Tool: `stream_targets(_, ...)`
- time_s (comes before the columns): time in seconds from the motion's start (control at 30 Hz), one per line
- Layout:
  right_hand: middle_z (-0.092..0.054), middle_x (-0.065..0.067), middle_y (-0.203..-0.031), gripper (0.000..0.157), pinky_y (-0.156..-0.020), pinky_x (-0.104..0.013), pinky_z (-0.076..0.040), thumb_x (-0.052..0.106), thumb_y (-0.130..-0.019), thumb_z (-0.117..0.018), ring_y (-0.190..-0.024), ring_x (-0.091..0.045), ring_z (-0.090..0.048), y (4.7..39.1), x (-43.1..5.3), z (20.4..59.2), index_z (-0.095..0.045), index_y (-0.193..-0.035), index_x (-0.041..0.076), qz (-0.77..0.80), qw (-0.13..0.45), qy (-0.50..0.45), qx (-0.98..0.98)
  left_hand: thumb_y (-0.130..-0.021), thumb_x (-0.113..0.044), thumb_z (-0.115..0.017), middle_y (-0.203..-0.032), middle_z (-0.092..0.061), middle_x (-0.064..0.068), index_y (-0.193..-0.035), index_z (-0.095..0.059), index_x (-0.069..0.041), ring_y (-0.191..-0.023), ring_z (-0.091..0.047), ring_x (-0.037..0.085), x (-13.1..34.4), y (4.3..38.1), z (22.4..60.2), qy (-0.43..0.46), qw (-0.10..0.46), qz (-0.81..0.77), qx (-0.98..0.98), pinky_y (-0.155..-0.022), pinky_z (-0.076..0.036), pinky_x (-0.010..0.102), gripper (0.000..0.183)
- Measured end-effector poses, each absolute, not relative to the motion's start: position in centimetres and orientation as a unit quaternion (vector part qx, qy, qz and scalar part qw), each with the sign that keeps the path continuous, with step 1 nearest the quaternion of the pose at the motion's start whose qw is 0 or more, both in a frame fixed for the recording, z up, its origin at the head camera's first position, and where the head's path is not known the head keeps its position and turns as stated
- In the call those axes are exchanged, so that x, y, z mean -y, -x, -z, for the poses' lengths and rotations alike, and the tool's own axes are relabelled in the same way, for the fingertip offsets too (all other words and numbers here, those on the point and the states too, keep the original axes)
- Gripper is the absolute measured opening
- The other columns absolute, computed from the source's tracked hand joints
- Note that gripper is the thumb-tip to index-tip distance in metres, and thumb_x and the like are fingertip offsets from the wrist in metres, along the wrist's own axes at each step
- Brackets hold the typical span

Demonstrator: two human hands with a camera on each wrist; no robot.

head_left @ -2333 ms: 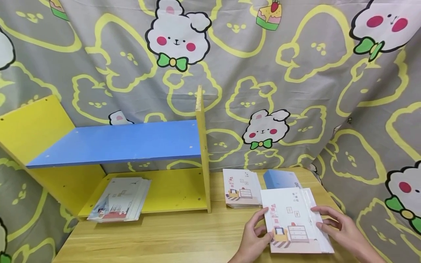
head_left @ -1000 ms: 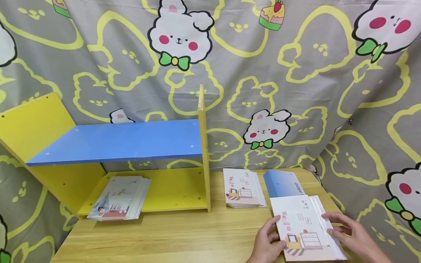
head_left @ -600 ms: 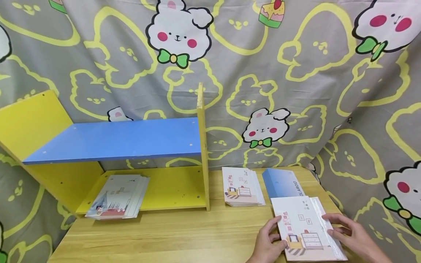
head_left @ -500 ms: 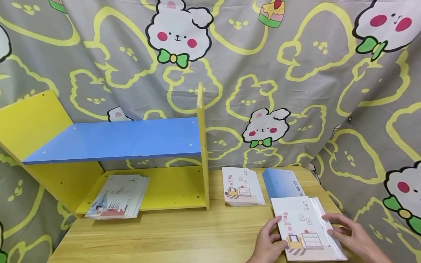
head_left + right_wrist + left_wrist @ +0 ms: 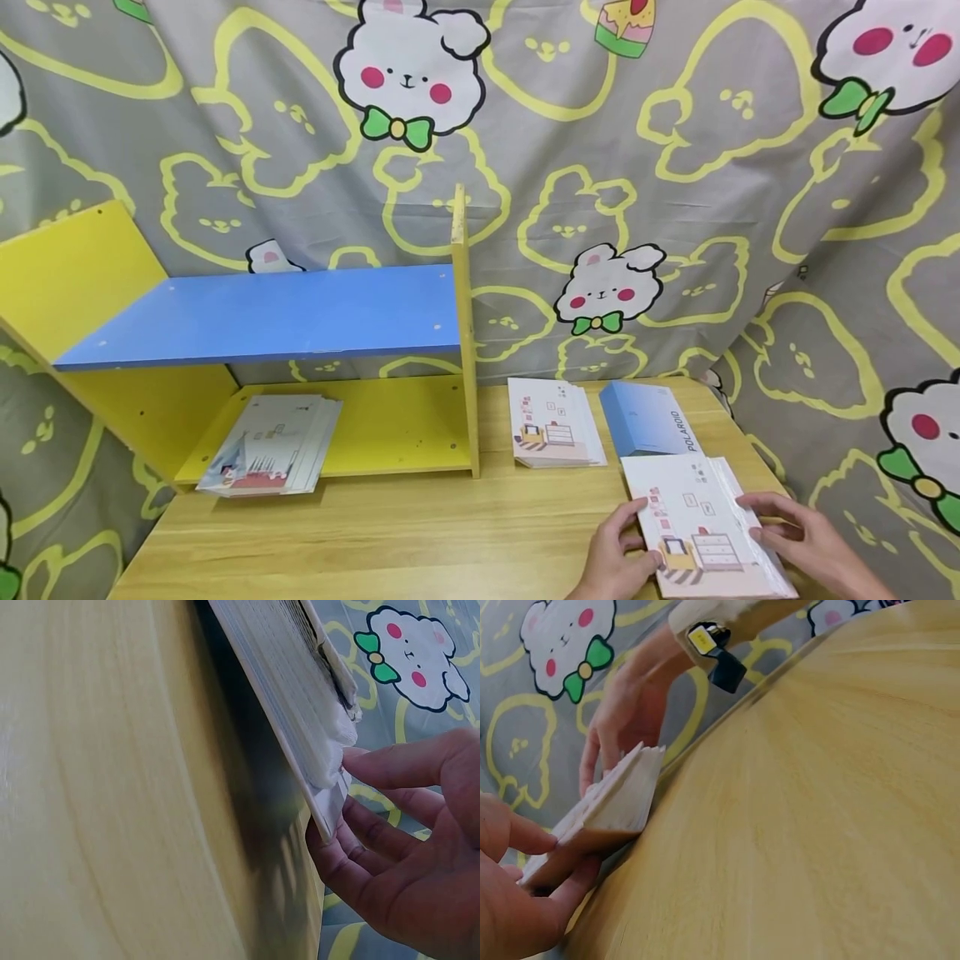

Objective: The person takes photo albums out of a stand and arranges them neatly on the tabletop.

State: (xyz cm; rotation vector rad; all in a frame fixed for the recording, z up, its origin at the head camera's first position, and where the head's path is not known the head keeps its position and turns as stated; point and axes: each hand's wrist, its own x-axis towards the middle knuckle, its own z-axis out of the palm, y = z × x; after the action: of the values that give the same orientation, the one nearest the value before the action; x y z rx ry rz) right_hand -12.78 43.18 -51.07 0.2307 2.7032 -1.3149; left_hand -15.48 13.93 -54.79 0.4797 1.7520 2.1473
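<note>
A thick white book (image 5: 693, 521) with a drawn room on its cover lies at the front right, between both hands. My left hand (image 5: 618, 554) grips its left edge, thumb and fingers on either side of its thickness in the left wrist view. On the opposite edge my right hand (image 5: 802, 533) pinches it. The right wrist view shows that hand's thumb at the layered page edges (image 5: 285, 682) and the fingers around the lower cover corner. A shadow falls on the table beneath the book there.
Behind the book lies a blue POLAROID box (image 5: 648, 417). Left of the box is a stack of similar white books (image 5: 551, 421). A yellow shelf unit (image 5: 465, 350) with a blue board (image 5: 300, 317) holds another stack (image 5: 270, 442) on its bottom panel. A patterned curtain (image 5: 517, 150) hangs behind the table (image 5: 375, 542).
Both hands have moved the book right and toward me, uncovering more of the blue box and its lettering. Over the last half second it has barely shifted.
</note>
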Motion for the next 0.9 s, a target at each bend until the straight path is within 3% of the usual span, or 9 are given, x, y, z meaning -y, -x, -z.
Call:
stream_targets(0.33, -0.061, -0.022, -0.13, 0.049, -0.077, -0.032, -0.057, 0.018, -0.098, -0.069, -0.103, -0.02, -0.064, 12.85, -43.56, 51.49, -0.055, -0.136, -0.011, 0.485, 0.114, -0.134, -0.856, -0.081, 0.014, -0.072, -0.121, -0.063, -0.007, -0.135, -0.062, -0.005, -0.087, -0.068, 0.007, -14.12, 15.45, 54.85, -0.158, 0.157, -0.718, -0.66, -0.072, -0.057, 0.017, 0.059)
stream_targets(0.6, -0.06, -0.024, -0.132, 0.048, -0.076, -0.031, -0.057, 0.017, -0.098, -0.068, -0.101, -0.017, -0.064, 12.98, -43.34, 51.6, -0.055, -0.136, -0.011, 0.48, 0.108, -0.129, -0.861, -0.081, 0.011, -0.073, -0.117, -0.063, -0.011, -0.133, -0.065, -0.006, -0.087, -0.069, 0.01, -13.99, 15.61, 54.77, -0.158, 0.158, -0.709, -0.669, -0.073, -0.055, 0.015, 0.055)
stream_targets(0.9, -0.061, -0.025, -0.131, 0.049, -0.075, -0.03, -0.057, 0.019, -0.099, -0.069, -0.097, -0.015, -0.065, 12.97, -43.45, 51.89, -0.056, -0.135, -0.011, 0.465, 0.107, -0.119, -0.871, -0.078, 0.013, -0.074, -0.105, -0.062, -0.011, -0.13, -0.067, -0.01, -0.082, -0.064, 0.002, -14.07, 15.41, 54.2, -0.134, 0.17, -0.704, -0.676, -0.066, -0.057, 0.017, 0.057)
